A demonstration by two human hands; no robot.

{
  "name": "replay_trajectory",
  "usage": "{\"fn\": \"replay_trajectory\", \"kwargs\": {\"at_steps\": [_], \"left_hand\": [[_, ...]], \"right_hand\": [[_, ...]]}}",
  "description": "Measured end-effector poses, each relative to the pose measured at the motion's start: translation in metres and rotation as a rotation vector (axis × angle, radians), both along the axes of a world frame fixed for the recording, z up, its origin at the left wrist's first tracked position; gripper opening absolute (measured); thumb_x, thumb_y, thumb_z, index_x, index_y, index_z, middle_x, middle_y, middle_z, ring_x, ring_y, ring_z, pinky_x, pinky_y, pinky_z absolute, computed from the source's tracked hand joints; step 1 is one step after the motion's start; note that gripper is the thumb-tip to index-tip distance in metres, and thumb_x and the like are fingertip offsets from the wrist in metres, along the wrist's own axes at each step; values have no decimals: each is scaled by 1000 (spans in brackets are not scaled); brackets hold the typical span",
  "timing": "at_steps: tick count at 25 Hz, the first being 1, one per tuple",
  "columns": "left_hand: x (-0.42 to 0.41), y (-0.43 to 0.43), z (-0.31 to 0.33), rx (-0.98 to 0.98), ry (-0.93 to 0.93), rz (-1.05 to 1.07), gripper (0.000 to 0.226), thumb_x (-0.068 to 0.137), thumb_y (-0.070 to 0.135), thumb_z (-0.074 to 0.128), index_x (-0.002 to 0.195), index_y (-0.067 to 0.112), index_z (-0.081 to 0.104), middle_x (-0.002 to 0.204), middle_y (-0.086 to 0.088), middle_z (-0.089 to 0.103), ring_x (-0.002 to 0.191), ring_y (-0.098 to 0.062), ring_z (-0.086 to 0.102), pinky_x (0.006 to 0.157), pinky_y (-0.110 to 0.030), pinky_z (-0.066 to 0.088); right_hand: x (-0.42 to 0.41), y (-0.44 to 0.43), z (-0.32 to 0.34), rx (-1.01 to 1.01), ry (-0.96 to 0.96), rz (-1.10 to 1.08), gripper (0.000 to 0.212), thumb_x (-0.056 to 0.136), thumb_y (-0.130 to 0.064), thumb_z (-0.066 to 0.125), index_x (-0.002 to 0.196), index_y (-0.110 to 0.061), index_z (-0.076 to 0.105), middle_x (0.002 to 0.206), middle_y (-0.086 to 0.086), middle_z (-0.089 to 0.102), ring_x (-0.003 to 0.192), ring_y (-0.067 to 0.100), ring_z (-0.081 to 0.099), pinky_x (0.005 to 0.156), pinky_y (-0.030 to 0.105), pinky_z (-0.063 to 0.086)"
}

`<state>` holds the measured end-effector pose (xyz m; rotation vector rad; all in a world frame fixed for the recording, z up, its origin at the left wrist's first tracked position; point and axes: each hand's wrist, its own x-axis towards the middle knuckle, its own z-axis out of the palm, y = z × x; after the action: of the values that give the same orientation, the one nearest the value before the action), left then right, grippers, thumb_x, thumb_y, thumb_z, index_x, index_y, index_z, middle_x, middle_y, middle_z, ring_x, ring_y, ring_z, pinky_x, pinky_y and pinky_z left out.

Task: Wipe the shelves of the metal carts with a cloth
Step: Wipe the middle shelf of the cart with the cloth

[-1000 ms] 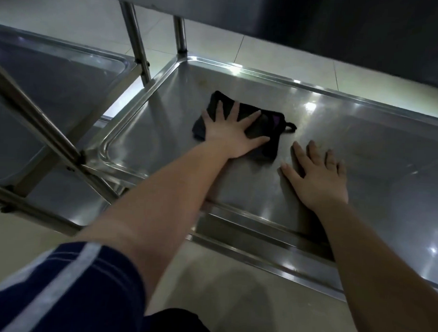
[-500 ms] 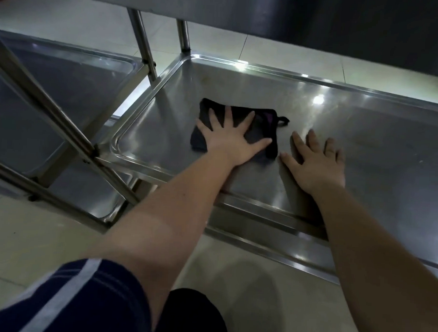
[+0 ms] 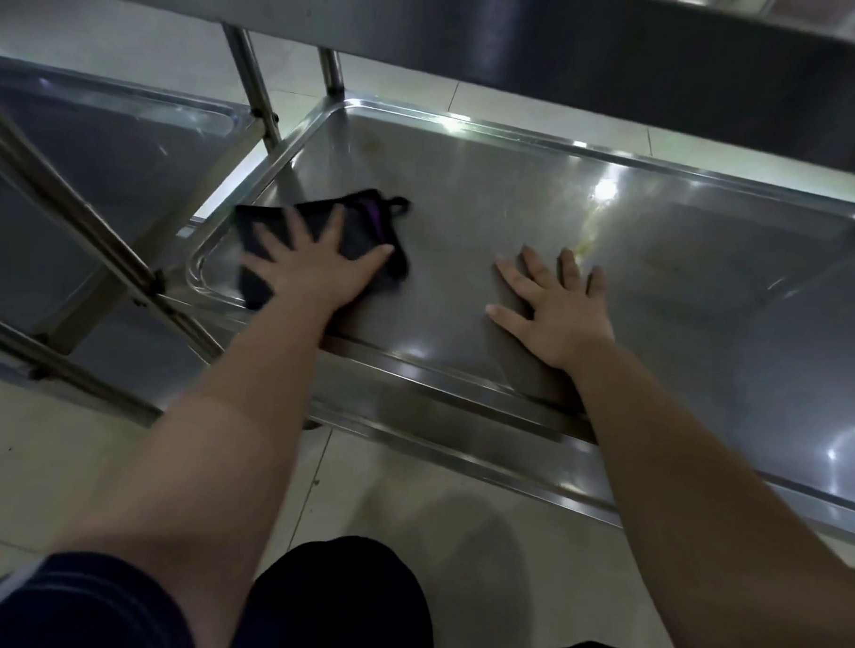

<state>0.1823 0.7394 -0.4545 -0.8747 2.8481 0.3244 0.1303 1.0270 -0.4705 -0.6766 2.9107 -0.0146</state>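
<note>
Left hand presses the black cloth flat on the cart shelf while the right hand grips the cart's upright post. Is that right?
Not quite. The head view shows the right hand lying flat, fingers spread, on the bare shelf, not gripping a post. The left hand does press the black cloth flat on that shelf.

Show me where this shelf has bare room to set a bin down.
Bare: the shelf right of the right hand, and the far strip behind both hands. Crowded: near-left corner, where the left hand presses the cloth.
</note>
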Motion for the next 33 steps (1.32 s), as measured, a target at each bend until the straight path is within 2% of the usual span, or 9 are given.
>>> {"fn": "replay_trajectory", "kwargs": {"at_steps": [3,6,12,15,19,23,28,30,33], "left_hand": [[3,78,-10,-15,-27,-309,97,59,101,12,145,60,-8,162,-1,-20,146,-43,-16,107,-70,-10],[24,43,-14,-66,-15,-465,92,57,102,7,141,66,-10,163,7,-15,149,-33,-11,113,-63,-4],[50,-85,10,-86,-104,-110,107,50,105,7,145,60,-11,163,2,-17,150,-31,-11,117,-58,0],[46,-28,0,-29,-97,-183,103,45,107,4,138,67,-16,162,3,-22,148,-38,-13,113,-64,-5],[45,68,-15,-21,-32,-509,96,50,105,8,136,68,-17,162,5,-21,147,-36,-18,110,-64,-10],[60,-19,0,-77,-9,-435,98,55,104,16,140,66,-11,163,8,-14,150,-26,-12,117,-53,2],[65,-67,10,-124,-115,-270,106,44,106,0,140,64,-16,164,3,-14,150,-32,-7,119,-53,1],[59,-27,5,-90,-88,-295,96,47,105,-1,134,68,-22,163,3,-18,149,-38,-9,116,-61,-4],[46,75,-3,-89,-33,-451,93,54,102,1,136,66,-22,161,0,-23,146,-43,-15,110,-68,-12]], "right_hand": [[-4,7,-1,-6,-24,-4,81,73,-87,4,147,-56,-4,162,-18,-7,149,28,-10,116,58,-7],[-7,13,-2,-26,-39,-2,88,68,-92,4,148,-55,3,161,-20,-8,149,24,-11,117,55,-9],[-6,6,-5,-34,-22,-6,76,74,-90,7,144,-61,-7,161,-20,-7,149,27,-8,115,57,-7],[-6,4,-5,-7,-26,-4,78,73,-89,5,144,-60,-8,162,-18,-8,149,28,-8,114,59,-6],[-8,11,-2,-60,-65,4,83,70,-91,10,146,-59,-3,162,-19,-5,149,26,-9,116,58,-7],[-7,15,2,-124,-60,12,82,74,-91,20,147,-57,6,162,-19,1,150,23,-6,117,55,-7],[-2,6,4,-132,-34,-7,78,79,-86,30,149,-53,15,162,-17,7,150,26,-3,116,55,-8],[-3,8,6,-253,-81,-49,70,84,-79,37,148,-50,26,161,-17,15,150,24,1,116,52,-11],[0,13,11,-795,-170,-211,45,98,-47,48,141,-35,48,150,-9,44,145,16,24,119,33,-1]]}}
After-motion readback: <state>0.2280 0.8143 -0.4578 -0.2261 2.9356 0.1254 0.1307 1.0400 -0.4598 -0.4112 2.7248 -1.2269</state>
